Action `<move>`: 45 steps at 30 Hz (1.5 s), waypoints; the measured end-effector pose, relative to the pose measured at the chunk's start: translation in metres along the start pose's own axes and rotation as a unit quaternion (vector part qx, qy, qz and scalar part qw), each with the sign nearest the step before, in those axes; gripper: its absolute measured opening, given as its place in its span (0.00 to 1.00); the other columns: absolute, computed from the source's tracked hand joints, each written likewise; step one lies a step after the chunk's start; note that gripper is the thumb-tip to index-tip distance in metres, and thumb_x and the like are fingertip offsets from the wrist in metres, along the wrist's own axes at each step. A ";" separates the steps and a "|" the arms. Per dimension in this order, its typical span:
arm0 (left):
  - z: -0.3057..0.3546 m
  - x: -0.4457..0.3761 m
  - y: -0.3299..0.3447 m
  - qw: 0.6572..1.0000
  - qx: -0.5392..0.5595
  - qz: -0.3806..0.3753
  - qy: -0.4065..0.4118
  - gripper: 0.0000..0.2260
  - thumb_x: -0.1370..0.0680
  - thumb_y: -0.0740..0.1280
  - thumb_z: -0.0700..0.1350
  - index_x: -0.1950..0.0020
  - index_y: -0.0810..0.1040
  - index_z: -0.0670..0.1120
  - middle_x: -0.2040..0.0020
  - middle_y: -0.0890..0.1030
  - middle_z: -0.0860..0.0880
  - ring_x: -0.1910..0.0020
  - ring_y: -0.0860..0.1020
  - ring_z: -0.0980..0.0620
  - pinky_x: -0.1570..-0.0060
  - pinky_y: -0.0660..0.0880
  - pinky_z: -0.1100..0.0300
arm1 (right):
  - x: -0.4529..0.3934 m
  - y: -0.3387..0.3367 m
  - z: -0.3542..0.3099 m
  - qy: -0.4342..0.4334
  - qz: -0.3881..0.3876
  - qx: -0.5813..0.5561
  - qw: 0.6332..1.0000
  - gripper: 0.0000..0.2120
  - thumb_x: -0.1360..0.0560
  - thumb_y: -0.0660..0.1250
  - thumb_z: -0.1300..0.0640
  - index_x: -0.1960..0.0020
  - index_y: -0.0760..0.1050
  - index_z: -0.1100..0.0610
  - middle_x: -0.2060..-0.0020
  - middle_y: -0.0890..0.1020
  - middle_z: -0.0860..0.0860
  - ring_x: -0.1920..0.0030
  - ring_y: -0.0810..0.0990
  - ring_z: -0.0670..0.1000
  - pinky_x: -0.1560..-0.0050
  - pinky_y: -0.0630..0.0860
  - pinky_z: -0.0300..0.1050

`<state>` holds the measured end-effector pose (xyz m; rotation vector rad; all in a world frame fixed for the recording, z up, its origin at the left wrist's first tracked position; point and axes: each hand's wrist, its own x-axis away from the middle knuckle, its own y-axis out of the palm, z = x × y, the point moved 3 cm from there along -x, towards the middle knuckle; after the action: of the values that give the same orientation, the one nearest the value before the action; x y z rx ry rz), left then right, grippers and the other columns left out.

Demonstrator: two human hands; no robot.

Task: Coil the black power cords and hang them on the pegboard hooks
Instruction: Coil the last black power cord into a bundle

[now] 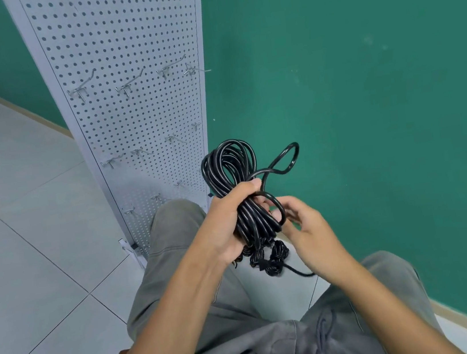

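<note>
My left hand (226,222) grips a coiled black power cord (233,171) around its middle, thumb across the strands. A loose loop of the same cord (285,159) sticks out to the right, and one turn wraps round the bundle. My right hand (308,226) is just right of the bundle, fingers bent behind the wrapped turn, touching it. More black cords (270,258) lie on the floor below my hands. The white pegboard (123,42) stands upright ahead and to the left, with several bare metal hooks (130,84).
A green wall (361,69) runs along the right behind the pegboard. Pale floor tiles (22,221) spread to the left. My knees in grey trousers (180,232) are under my arms, close to the pegboard's foot.
</note>
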<state>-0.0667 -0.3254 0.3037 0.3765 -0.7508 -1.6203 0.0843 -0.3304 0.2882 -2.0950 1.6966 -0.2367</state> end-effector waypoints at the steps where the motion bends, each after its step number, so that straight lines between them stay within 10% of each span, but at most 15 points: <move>1: -0.001 -0.002 -0.002 1.000 -0.017 0.020 0.004 0.07 0.22 0.72 0.41 0.58 0.77 0.43 0.65 0.76 0.46 0.66 0.78 0.49 0.64 0.81 0.55 | 0.001 -0.004 0.000 -0.008 0.036 0.017 0.999 0.07 0.19 0.68 0.60 0.44 0.79 0.49 0.52 0.84 0.46 0.48 0.81 0.44 0.42 0.77 0.47; 10: 0.000 -0.006 -0.022 0.984 -0.108 0.140 0.037 0.05 0.21 0.72 0.41 0.56 0.80 0.45 0.68 0.80 0.51 0.68 0.80 0.53 0.61 0.78 0.56 | 0.002 -0.062 0.002 -0.067 0.170 0.151 0.971 0.10 0.19 0.68 0.61 0.56 0.79 0.47 0.65 0.83 0.42 0.63 0.79 0.45 0.62 0.71 0.30; 15: 0.002 -0.006 -0.020 0.983 -0.130 0.112 0.072 0.12 0.21 0.72 0.43 0.64 0.85 0.51 0.63 0.82 0.50 0.59 0.81 0.48 0.51 0.79 0.50 | -0.016 -0.078 0.032 -0.004 0.073 0.318 0.945 0.06 0.19 0.68 0.55 0.51 0.84 0.51 0.65 0.83 0.43 0.64 0.81 0.49 0.58 0.79 0.48; 21: 0.014 -0.003 -0.018 0.986 -0.097 0.103 0.087 0.05 0.21 0.71 0.42 0.54 0.77 0.45 0.64 0.76 0.50 0.66 0.76 0.53 0.64 0.76 0.59 | -0.037 -0.084 0.050 0.104 0.003 0.410 0.906 0.05 0.27 0.77 0.52 0.52 0.85 0.51 0.55 0.87 0.47 0.51 0.82 0.54 0.53 0.76 0.46; 28: 0.025 -0.005 -0.032 0.975 -0.171 0.124 0.072 0.05 0.22 0.72 0.42 0.56 0.79 0.46 0.65 0.79 0.52 0.65 0.79 0.54 0.62 0.76 0.58 | -0.073 -0.135 0.042 0.137 0.181 0.322 0.919 0.14 0.29 0.79 0.52 0.57 0.74 0.56 0.62 0.80 0.49 0.57 0.78 0.56 0.57 0.73 0.47; 34: 0.022 -0.008 -0.039 0.979 -0.160 0.122 0.045 0.06 0.22 0.72 0.42 0.58 0.78 0.46 0.66 0.77 0.50 0.67 0.78 0.54 0.66 0.75 0.59 | -0.071 -0.109 0.022 0.064 -0.007 0.056 0.996 0.03 0.20 0.68 0.63 0.50 0.78 0.57 0.60 0.81 0.53 0.63 0.80 0.44 0.50 0.73 0.35; 38: 0.019 -0.005 -0.034 0.983 -0.154 0.095 0.020 0.06 0.21 0.70 0.41 0.57 0.76 0.45 0.65 0.75 0.50 0.67 0.76 0.53 0.64 0.76 0.58 | -0.062 -0.085 0.009 0.081 -0.108 -0.038 0.990 0.14 0.15 0.61 0.56 0.42 0.79 0.65 0.57 0.81 0.49 0.62 0.76 0.48 0.52 0.75 0.38; 45: 0.010 -0.001 -0.021 0.988 -0.131 0.057 -0.061 0.06 0.20 0.68 0.39 0.55 0.73 0.44 0.68 0.75 0.49 0.70 0.76 0.53 0.64 0.80 0.59 | -0.057 -0.067 -0.046 0.009 -0.117 -0.092 0.989 0.12 0.16 0.62 0.62 0.34 0.76 0.60 0.57 0.85 0.53 0.65 0.79 0.52 0.53 0.79 0.44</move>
<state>-0.0883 -0.3213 0.2969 0.0450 -0.6296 -1.6197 0.1123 -0.2751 0.3657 -2.4369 1.5327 -0.1756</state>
